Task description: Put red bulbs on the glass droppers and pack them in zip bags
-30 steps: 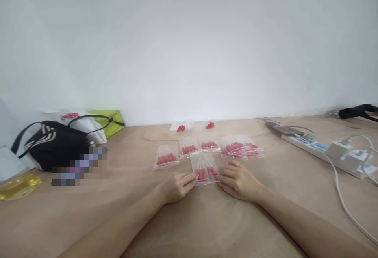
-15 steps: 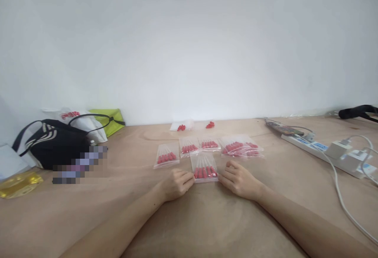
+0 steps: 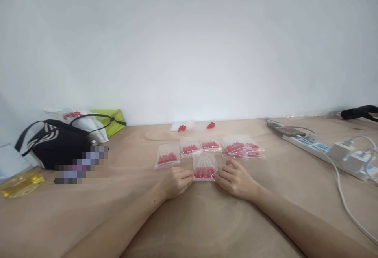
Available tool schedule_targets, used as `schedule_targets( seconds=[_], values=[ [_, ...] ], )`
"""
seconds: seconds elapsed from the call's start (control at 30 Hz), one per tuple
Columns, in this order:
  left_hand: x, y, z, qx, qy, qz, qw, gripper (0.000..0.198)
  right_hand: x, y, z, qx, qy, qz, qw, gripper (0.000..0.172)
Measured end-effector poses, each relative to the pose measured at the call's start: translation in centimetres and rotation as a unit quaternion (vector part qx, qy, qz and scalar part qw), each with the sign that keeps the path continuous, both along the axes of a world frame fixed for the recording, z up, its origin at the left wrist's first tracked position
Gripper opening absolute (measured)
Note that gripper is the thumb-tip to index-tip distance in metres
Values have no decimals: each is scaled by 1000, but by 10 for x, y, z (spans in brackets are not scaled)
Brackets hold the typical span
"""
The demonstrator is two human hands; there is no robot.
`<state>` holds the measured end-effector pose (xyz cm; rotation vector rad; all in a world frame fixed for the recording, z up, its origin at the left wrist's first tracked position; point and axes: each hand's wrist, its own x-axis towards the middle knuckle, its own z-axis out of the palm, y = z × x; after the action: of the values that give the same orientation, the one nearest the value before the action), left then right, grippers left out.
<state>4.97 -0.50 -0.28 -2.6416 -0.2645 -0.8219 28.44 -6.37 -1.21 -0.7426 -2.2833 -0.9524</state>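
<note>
A clear zip bag (image 3: pixel 204 161) with several red-tipped, thin-stemmed pieces in it lies between my hands. My left hand (image 3: pixel 177 182) is closed at its lower left corner, fingers pinched on the edge. On the opposite lower corner my right hand (image 3: pixel 234 180) is closed too, thumb and fingertips gripping the plastic. Just beyond are more such bags: one on the left (image 3: pixel 167 156), a pair in the middle, of which one bag (image 3: pixel 189 147) overlaps the other, and an overlapping pile of bags (image 3: pixel 242 147) on the right.
Loose red pieces (image 3: pixel 210 125) and a pale bag (image 3: pixel 177 126) lie near the wall. On the right are a phone (image 3: pixel 285 129), a power strip (image 3: pixel 307 143) with chargers and a white cable (image 3: pixel 339 195). A black bag (image 3: pixel 56 147) and a yellow item (image 3: pixel 22 184) stand left.
My right hand has shifted slightly left, and the bag's lower edge between my hands looks a little narrower. The whole view has moved slightly. Both hands stay closed on the bag.
</note>
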Motion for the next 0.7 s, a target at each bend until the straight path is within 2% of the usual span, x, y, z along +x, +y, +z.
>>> schedule_targets(
  seconds=[0.23,0.43,0.7],
  values=[
    [17,-4,2,-17,-21,-24,999,15,-12,4,0,-17,29,-5,999,27],
    [39,-10,1,9,-32,-41,999,20,-17,3,0,-7,43,-10,999,26],
    [40,-5,-3,62,-6,-75,995,22,-18,1,1,4,22,-22,1000,31]
  ],
)
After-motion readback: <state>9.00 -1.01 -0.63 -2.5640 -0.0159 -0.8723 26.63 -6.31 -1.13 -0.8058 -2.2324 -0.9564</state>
